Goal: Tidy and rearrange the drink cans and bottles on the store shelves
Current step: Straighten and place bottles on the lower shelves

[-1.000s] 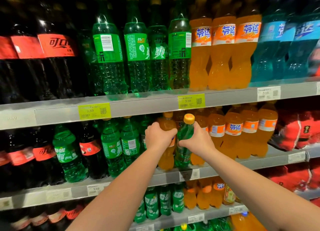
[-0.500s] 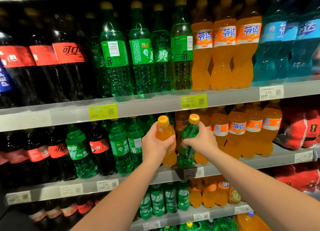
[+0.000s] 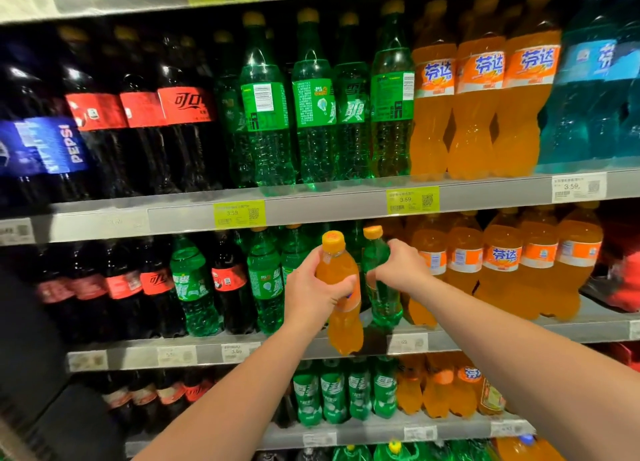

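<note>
Fingers (image 3: 341, 287) of the left hand (image 3: 311, 296) wrap around the upper body of an orange soda bottle (image 3: 341, 294), thumb on the near side, the rest curled round the far side and pressed onto the plastic. The bottle is lifted clear of the middle shelf (image 3: 485, 334) and hangs in front of its edge, slightly tilted, cap up. Just to its right, the right hand (image 3: 401, 266) closes on the shoulder of a green soda bottle (image 3: 381, 284), fingers bent around it below the cap; this one stands at the shelf front, beside the row of orange bottles (image 3: 502, 263), and whether its base rests on the shelf or is just off it cannot be told.

Both bottles look full, so each should feel moderately heavy for one hand, with the weight low. The plastic walls probably give a little under a squeeze, and smooth labels can slip. The waist, or just under the shoulder where the body narrows, seems the safest hold; a grip by the cap alone would let a bottle swing. Further left stand the green bottles (image 3: 266, 280) of the same shelf, likely the green one's proper group.
</note>
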Motion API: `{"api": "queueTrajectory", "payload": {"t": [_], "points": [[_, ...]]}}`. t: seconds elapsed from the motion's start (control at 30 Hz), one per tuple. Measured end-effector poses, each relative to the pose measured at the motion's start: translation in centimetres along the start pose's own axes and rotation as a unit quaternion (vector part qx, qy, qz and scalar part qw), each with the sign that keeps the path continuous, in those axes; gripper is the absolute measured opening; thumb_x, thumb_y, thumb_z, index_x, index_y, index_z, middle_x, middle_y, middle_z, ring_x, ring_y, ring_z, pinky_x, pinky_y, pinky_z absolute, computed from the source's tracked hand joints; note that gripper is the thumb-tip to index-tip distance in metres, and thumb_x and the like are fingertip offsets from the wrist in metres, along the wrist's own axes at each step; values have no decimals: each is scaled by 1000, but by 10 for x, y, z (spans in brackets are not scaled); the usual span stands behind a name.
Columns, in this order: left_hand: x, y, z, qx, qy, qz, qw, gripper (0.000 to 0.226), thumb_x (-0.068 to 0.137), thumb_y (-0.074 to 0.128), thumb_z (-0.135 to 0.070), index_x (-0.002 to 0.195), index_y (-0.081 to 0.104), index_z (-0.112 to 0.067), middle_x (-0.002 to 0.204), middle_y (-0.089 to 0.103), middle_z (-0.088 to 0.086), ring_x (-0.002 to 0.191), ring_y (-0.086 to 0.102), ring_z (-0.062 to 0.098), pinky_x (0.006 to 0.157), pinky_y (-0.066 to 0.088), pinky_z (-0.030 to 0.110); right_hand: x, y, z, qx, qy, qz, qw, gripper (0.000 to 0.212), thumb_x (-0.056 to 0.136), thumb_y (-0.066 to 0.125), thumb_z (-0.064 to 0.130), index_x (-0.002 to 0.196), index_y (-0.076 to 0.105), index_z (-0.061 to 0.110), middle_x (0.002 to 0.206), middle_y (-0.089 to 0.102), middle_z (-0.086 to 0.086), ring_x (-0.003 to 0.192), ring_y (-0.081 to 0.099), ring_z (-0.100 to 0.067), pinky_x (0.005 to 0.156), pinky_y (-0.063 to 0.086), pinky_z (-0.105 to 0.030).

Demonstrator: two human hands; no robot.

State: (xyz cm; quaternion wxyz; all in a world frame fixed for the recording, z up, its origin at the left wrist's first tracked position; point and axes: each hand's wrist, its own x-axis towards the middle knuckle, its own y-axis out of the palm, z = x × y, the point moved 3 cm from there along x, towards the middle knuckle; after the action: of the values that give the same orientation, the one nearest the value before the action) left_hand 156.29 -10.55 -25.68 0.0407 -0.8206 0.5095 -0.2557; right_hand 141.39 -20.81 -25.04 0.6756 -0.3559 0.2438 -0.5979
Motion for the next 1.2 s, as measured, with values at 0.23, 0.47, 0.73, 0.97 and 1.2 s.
{"api": "queueTrajectory", "payload": {"t": [0.23, 0.47, 0.73, 0.97, 1.2], "points": [[-3, -9, 7, 14, -15, 0, 1000, 46, 63, 78, -40, 103, 57, -45, 95, 69, -12, 91, 65, 12, 85, 54, 40, 11, 2, 9, 55, 60, 27, 996, 47, 65, 81, 29, 97, 55, 6, 97, 54, -9, 90, 55, -27, 67, 48, -35], [-8, -12, 14, 20, -26, 9, 999, 42, 69, 80, -29, 105, 61, -36, 92, 68, -15, 88, 64, 4, 80, 52, 29, 15, 20, 24, 84, 45, 39, 995, 37, 64, 81, 30, 72, 51, 10, 75, 48, -3, 68, 46, -18, 49, 33, -28], [-3, -3, 9, 22, -21, 15, 999, 61, 57, 75, -52, 113, 62, -32, 97, 71, -11, 92, 66, 11, 85, 55, 41, 18, 12, 12, 164, 58, 70, 982, 60, 71, 82, 19, 117, 49, -2, 87, 50, -5, 72, 52, -16, 70, 51, -34], [8, 21, -8, 14, -16, 28, 999, 51, 69, 80, -36, 116, 61, -25, 98, 70, -6, 91, 65, 14, 82, 53, 35, -13, 6, -24, 293, -26, -2, 956, 56, 76, 64, -4, 127, 50, 15, 118, 60, -5, 86, 61, -19, 67, 54, -33], [12, 50, -13, -18, -35, 31, 999, 63, 61, 80, -45, 118, 62, -26, 98, 71, -4, 90, 67, 14, 82, 56, 41, -40, 18, -39, 307, -105, 160, 932, 66, 66, 79, -2, 119, 52, 27, 109, 68, 0, 100, 65, -15, 77, 55, -24]]}}
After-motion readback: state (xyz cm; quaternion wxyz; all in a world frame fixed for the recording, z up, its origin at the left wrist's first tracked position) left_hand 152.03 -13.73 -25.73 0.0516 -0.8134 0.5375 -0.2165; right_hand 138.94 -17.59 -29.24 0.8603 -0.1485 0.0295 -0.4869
